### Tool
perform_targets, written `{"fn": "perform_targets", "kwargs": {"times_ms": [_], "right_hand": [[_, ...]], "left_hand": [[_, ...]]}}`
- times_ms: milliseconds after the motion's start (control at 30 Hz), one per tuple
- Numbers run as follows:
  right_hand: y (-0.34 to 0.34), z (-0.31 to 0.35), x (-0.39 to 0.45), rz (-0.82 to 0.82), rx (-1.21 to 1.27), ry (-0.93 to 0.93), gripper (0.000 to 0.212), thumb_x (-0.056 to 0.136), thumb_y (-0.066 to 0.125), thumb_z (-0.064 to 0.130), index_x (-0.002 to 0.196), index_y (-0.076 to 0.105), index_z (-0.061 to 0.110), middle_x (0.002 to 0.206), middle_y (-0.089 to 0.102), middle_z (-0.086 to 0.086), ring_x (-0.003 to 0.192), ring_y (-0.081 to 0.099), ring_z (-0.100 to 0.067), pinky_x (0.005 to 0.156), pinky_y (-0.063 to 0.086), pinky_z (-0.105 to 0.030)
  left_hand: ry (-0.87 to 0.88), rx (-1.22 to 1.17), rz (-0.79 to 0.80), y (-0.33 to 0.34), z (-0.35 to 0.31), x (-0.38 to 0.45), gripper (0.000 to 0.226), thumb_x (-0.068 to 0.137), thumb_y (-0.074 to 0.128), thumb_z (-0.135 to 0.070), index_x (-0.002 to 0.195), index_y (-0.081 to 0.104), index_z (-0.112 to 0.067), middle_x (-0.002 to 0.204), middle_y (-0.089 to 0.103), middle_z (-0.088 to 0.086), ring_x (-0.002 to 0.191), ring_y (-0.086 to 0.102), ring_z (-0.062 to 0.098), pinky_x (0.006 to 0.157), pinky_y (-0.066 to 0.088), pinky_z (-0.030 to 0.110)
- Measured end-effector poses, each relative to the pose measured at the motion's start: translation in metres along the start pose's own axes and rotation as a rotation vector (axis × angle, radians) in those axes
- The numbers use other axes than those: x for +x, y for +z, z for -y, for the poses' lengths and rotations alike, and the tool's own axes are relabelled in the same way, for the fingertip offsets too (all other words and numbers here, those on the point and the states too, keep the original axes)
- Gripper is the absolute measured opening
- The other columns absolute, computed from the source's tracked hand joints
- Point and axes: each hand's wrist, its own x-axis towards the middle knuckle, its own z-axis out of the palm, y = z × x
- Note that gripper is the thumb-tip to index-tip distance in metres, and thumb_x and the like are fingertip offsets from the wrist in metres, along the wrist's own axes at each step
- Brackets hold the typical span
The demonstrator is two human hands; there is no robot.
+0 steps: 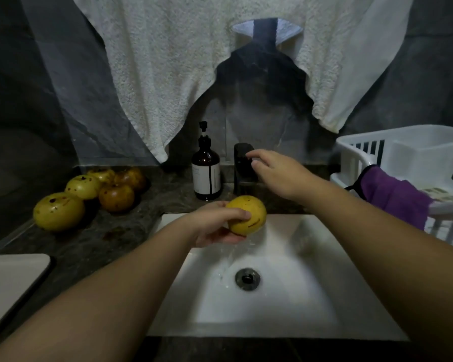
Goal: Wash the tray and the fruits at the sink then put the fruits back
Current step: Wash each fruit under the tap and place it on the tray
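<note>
Head view is looking down on a white sink (311,257) set in a dark stone counter (94,244), with water running down past the fruit toward the drain (247,279). The left hand (215,226) is gripping a yellow fruit (247,215) over the back of the basin, fingers curling round its left side, so that side is staying hidden. The right hand (275,173) is reaching to the dark tap (242,168) at the back edge, fingers loosely spread over its top; whether they are pressing it is hard to tell, since the tap is merging with the dim wall. Five more fruits (89,194) are lying in a cluster at the counter's back left corner, some yellow, some brownish, the rear ones partly covered by the front ones. A brown pump bottle (205,176) is standing just left of the tap. A pale tray (11,283) is sitting at the counter's left edge, cut off by the frame. A white basket (403,163) is sitting at the right, also cropped, with a purple cloth (395,199) draping over its near rim. A white towel (194,74) is hanging above, covering most of the wall.
</note>
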Motion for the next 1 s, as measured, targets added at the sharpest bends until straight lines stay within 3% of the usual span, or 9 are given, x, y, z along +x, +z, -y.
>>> {"fn": "perform_targets", "kwargs": {"times_ms": [100, 200, 300, 433, 533, 600, 733, 867, 1000], "right_hand": [[-0.012, 0.000, -0.011, 0.009, -0.020, 0.062, 0.035, 0.105, 0.042, 0.032, 0.138, 0.055, 0.027, 0.135, 0.057, -0.003, 0.121, 0.054, -0.022, 0.087, 0.035, -0.029], [-0.019, -0.002, -0.036, -0.010, -0.113, 0.111, 0.005, 0.090, 0.060, 0.021, 0.094, 0.061, 0.024, 0.098, 0.059, 0.003, 0.088, 0.055, -0.018, 0.065, 0.038, -0.028], [-0.001, -0.013, -0.078, 0.182, -0.248, 0.126, 0.021, 0.085, 0.063, 0.011, 0.072, 0.054, 0.025, 0.079, 0.056, 0.007, 0.082, 0.055, -0.019, 0.058, 0.034, -0.023], [0.026, -0.022, -0.124, 0.867, -0.404, 0.217, 0.048, 0.086, 0.077, 0.023, 0.130, 0.060, 0.032, 0.133, 0.053, 0.004, 0.123, 0.049, -0.021, 0.096, 0.045, -0.034], [0.004, -0.019, -0.109, 0.431, -0.279, 0.198, 0.014, 0.087, 0.072, 0.022, 0.088, 0.060, 0.030, 0.096, 0.059, 0.005, 0.094, 0.056, -0.021, 0.064, 0.040, -0.028], [-0.003, -0.022, -0.105, 0.197, -0.301, 0.188, 0.022, 0.087, 0.065, 0.014, 0.073, 0.053, 0.026, 0.083, 0.058, 0.004, 0.091, 0.060, -0.026, 0.060, 0.038, -0.029], [0.001, -0.028, -0.125, 0.676, -0.391, 0.292, 0.044, 0.085, 0.077, 0.020, 0.125, 0.062, 0.031, 0.124, 0.049, 0.001, 0.117, 0.055, -0.028, 0.084, 0.048, -0.032], [-0.005, -0.034, -0.125, 0.291, -0.319, 0.236, 0.018, 0.087, 0.064, 0.013, 0.082, 0.058, 0.029, 0.093, 0.058, 0.004, 0.097, 0.059, -0.026, 0.066, 0.041, -0.029], [-0.017, -0.040, -0.148, 0.620, -0.392, 0.307, 0.063, 0.089, 0.069, 0.012, 0.146, 0.051, 0.033, 0.153, 0.044, -0.003, 0.134, 0.049, -0.027, 0.103, 0.047, -0.037]], "left_hand": [[0.021, 0.119, -0.063, 0.005, 0.001, -0.003, 0.053, 0.083, 0.086, -0.016, 0.126, 0.055, -0.025, 0.129, 0.060, 0.014, 0.107, 0.074, 0.035, 0.087, 0.064, 0.043], [0.069, 0.278, -0.130, 0.010, 0.001, -0.008, 0.076, 0.072, 0.094, -0.022, 0.134, 0.050, -0.030, 0.129, 0.056, 0.008, 0.112, 0.067, 0.033, 0.086, 0.064, 0.046], [0.082, 0.651, -0.192, 0.022, 0.013, -0.018, 0.093, 0.051, 0.094, -0.047, 0.132, 0.047, -0.037, 0.124, 0.055, 0.000, 0.106, 0.064, 0.025, 0.074, 0.063, 0.038], [0.101, 1.060, -0.192, 0.029, 0.042, -0.020, 0.084, 0.061, 0.094, -0.050, 0.129, 0.046, -0.037, 0.124, 0.058, 0.000, 0.105, 0.061, 0.021, 0.087, 0.060, 0.040], [0.217, 0.935, -0.194, 0.035, 0.031, -0.024, 0.084, 0.063, 0.093, -0.047, 0.129, 0.043, -0.036, 0.121, 0.056, -0.002, 0.100, 0.061, 0.015, 0.075, 0.056, 0.031], [0.220, 0.903, -0.184, 0.042, 0.021, -0.025, 0.086, 0.063, 0.093, -0.047, 0.130, 0.042, -0.034, 0.118, 0.056, -0.004, 0.099, 0.061, 0.014, 0.071, 0.056, 0.031], [0.206, 1.021, -0.186, 0.052, 0.025, -0.024, 0.081, 0.067, 0.093, -0.042, 0.130, 0.044, -0.031, 0.121, 0.058, 0.001, 0.102, 0.062, 0.020, 0.082, 0.060, 0.038], [0.283, 0.947, -0.200, 0.061, 0.026, -0.019, 0.079, 0.067, 0.093, -0.041, 0.129, 0.043, -0.032, 0.118, 0.058, -0.001, 0.098, 0.063, 0.017, 0.076, 0.060, 0.035], [0.360, 0.881, -0.196, 0.071, 0.016, -0.015, 0.080, 0.065, 0.095, -0.040, 0.129, 0.046, -0.032, 0.120, 0.058, -0.002, 0.100, 0.062, 0.015, 0.081, 0.060, 0.037]]}}
